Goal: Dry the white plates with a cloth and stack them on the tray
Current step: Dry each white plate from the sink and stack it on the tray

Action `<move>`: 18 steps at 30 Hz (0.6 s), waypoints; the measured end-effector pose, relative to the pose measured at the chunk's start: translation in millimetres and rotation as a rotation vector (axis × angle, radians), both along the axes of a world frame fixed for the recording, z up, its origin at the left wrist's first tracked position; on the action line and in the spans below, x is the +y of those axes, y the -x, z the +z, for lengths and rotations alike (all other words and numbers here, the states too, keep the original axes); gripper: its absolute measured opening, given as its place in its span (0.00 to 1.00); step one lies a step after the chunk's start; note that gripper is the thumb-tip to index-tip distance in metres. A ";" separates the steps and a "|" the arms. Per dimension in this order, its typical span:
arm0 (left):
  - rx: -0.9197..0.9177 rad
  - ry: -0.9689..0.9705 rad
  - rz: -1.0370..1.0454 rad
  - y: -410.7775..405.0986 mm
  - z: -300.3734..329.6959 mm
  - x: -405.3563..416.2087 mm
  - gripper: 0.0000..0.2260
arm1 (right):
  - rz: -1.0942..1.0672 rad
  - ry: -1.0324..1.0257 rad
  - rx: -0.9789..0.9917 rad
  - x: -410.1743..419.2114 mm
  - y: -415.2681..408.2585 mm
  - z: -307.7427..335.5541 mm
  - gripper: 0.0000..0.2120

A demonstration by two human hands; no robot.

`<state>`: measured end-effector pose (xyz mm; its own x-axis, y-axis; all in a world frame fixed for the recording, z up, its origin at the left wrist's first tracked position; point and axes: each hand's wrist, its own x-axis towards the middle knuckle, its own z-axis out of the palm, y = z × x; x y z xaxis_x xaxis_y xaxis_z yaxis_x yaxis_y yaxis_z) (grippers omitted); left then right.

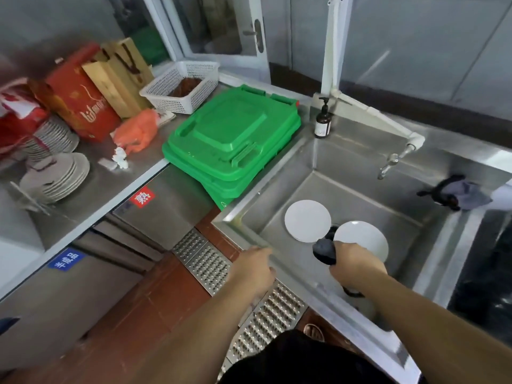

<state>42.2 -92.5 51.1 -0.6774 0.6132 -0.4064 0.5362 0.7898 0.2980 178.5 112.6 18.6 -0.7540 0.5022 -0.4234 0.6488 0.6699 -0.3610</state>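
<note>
Two white plates lie in the steel sink (368,200): one (307,220) flat at the left of the basin, the other (363,238) to its right, partly behind my right hand. My right hand (356,263) grips a dark grey cloth (324,250) just over the near edge of the right plate. My left hand (253,268) hovers at the sink's front left rim with its fingers curled downward; whether it touches the rim or holds anything is not visible. No tray shows clearly in view.
A green bin lid (232,142) lies between the sink and the counter (116,187). On the counter stand stacks of plates (59,176), red boxes (80,98), an orange bag and a white basket (182,85). A tap (388,164), a soap bottle (322,120) and another dark cloth (457,192) sit around the sink.
</note>
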 end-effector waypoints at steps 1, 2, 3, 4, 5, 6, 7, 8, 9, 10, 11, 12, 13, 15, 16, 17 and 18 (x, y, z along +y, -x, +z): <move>-0.004 0.018 -0.009 4.3 -1.5 8.7 0.19 | -0.005 0.002 -0.020 9.1 3.6 -2.2 0.05; -0.010 0.042 -0.015 8.4 -3.4 16.5 0.18 | -0.006 -0.015 -0.042 17.1 5.8 -4.2 0.07; -0.015 0.066 -0.019 12.8 -5.6 24.4 0.16 | -0.012 -0.031 -0.055 24.3 6.8 -6.5 0.10; -0.018 0.088 -0.033 18.1 -7.4 32.9 0.14 | -0.028 -0.033 -0.053 31.1 7.2 -9.2 0.11; -0.020 0.108 -0.056 23.8 -8.9 42.2 0.14 | -0.056 -0.019 -0.049 37.3 7.3 -13.2 0.11; -0.021 0.125 -0.082 29.9 -11.0 52.2 0.15 | -0.091 0.004 -0.049 43.1 6.9 -17.9 0.11; -0.025 0.141 -0.108 36.0 -14.1 62.0 0.16 | -0.151 0.046 -0.043 48.2 5.3 -22.7 0.11; -0.028 0.158 -0.134 42.0 -17.6 71.6 0.18 | -0.205 0.094 -0.036 52.5 2.9 -27.5 0.10; -0.028 0.171 -0.162 47.8 -21.5 81.1 0.20 | -0.244 0.118 -0.029 56.0 -0.3 -32.8 0.10; -0.029 0.181 -0.191 53.3 -26.1 90.5 0.21 | -0.267 0.127 -0.025 59.2 -2.7 -37.7 0.10; -0.034 0.190 -0.219 58.8 -32.3 99.2 0.22 | -0.287 0.127 -0.029 61.5 -5.0 -42.0 0.12; -0.044 0.201 -0.245 64.4 -39.0 107.2 0.22 | -0.317 0.127 -0.041 63.4 -5.7 -45.8 0.14; -0.055 0.213 -0.271 70.3 -45.9 114.7 0.23 | -0.330 0.121 -0.056 64.1 -5.3 -48.7 0.15; -0.075 0.230 -0.321 84.1 -61.6 129.5 0.24 | -0.340 0.123 -0.092 65.0 -0.2 -55.8 0.15; -0.087 0.235 -0.345 91.4 -69.8 136.2 0.24 | -0.365 0.144 -0.105 64.6 4.2 -57.6 0.14; -0.098 0.239 -0.371 99.2 -78.5 141.9 0.24 | -0.411 0.167 -0.109 63.9 9.3 -58.8 0.12; -0.105 0.242 -0.403 107.6 -87.0 147.1 0.24 | -0.470 0.178 -0.111 63.3 14.9 -60.2 0.08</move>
